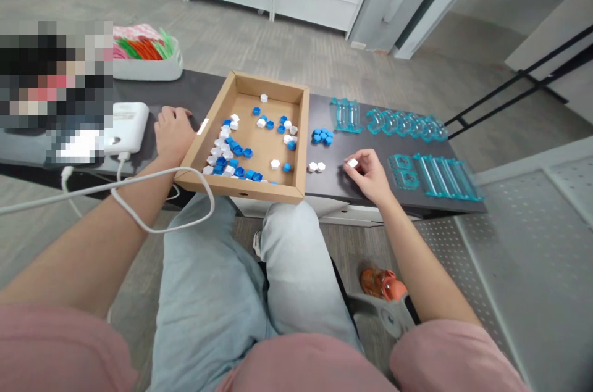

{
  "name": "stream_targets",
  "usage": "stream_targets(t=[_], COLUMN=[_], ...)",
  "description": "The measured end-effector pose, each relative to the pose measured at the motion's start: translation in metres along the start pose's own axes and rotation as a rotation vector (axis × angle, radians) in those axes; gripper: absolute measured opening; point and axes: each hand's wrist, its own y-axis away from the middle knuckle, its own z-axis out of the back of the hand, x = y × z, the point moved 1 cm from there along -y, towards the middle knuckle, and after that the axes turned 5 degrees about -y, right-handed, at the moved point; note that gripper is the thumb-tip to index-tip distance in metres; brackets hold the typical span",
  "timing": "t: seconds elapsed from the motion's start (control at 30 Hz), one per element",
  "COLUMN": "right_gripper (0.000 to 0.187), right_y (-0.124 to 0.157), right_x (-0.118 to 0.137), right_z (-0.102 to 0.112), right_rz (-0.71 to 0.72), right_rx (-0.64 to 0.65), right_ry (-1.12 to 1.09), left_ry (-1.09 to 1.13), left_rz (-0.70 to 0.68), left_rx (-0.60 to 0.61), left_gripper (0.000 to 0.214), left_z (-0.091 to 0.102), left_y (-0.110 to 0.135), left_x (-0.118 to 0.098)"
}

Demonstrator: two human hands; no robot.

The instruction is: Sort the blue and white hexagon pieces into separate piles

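My right hand (368,176) pinches a white hexagonal piece (353,162) between thumb and fingers, just above the dark table. To its left lie a pair of white hexagonal pieces (317,167), side by side. Behind those sits a tight cluster of several blue hexagonal pieces (322,136). My left hand (173,131) rests on the table against the left side of a shallow cardboard box (302,151), its fingers loosely bent and holding nothing visible. Inside the box are many loose blue and white pieces, heaped mostly toward the near left corner.
Clear teal plastic parts (403,123) stand in rows at the right, with more teal parts (447,177) nearer me. A white power adapter (127,126) with a looping white cable (157,230) is at left. Behind it is a white basket (152,70) of colourful strips.
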Motion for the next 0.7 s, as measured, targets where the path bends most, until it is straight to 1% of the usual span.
stream_targets(t=[0.1,0.23,0.37,0.6,0.7], right_gripper=[0.043,0.031,0.026,0.028,0.027], right_y=[-0.002,-0.004,-0.004,-0.002,-0.005], right_x=[0.004,0.007,0.007,0.014,0.016], right_z=[-0.001,-0.001,-0.003,-0.011,-0.017], right_rz=[-0.012,0.071,0.086,0.003,0.040], right_rx=[-0.050,-0.063,-0.009,0.057,0.069], right_ry=[-0.003,0.103,0.100,0.039,0.068], left_ry=[-0.005,-0.008,-0.034,-0.077,-0.085], left_rz=[0.011,0.020,0.032,0.021,0.020], left_rx=[0.020,0.006,0.007,0.014,0.008], left_gripper=[0.064,0.060,0.062,0.063,0.062], left_z=[0.002,0.001,-0.002,0.001,0.002], left_y=[-0.001,-0.005,-0.008,-0.007,-0.006], left_x=[0.000,0.003,0.005,0.003,0.001])
